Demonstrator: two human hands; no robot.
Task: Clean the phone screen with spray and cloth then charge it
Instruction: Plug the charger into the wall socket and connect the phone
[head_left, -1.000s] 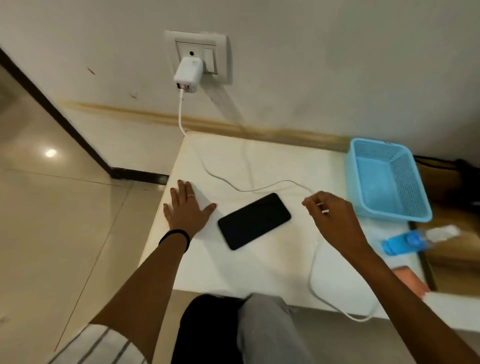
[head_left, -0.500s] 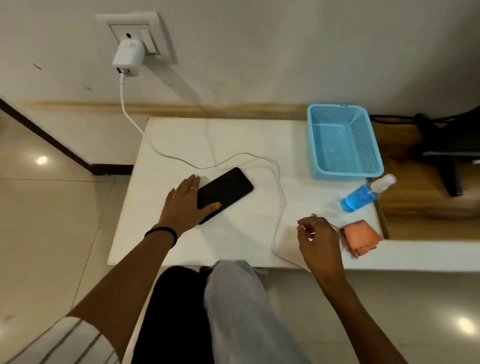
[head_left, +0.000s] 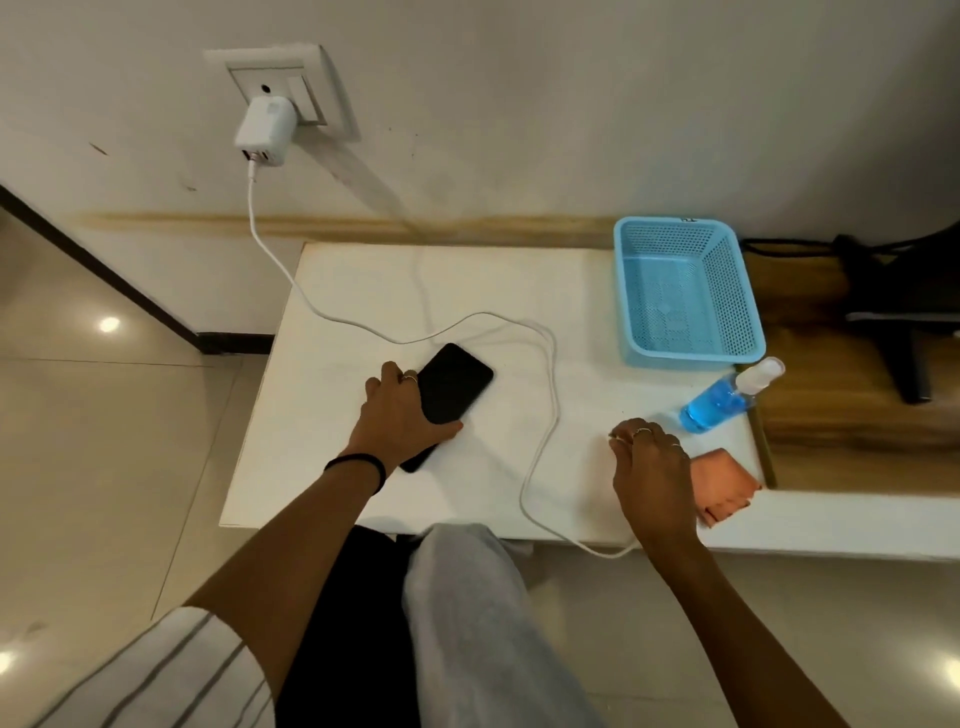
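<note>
Charging step: left hand (head_left: 402, 415) fingers wrap the phone (head_left: 452, 384); right of the phone, right hand (head_left: 652, 467) pinches the cable (head_left: 540, 441) end. Next, 1 plug meets port.

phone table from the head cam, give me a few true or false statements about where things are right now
1. The left hand grips the phone on the white table. True.
2. The spray bottle stands inside the blue basket. False: it lies on its side on the table, outside the basket.
3. The charger is plugged into the wall socket. True.
4. The cable is plugged into the phone. False: its free end is at the right hand, apart from the phone.
5. The orange cloth covers the phone screen. False: it lies beside the right hand.
</note>
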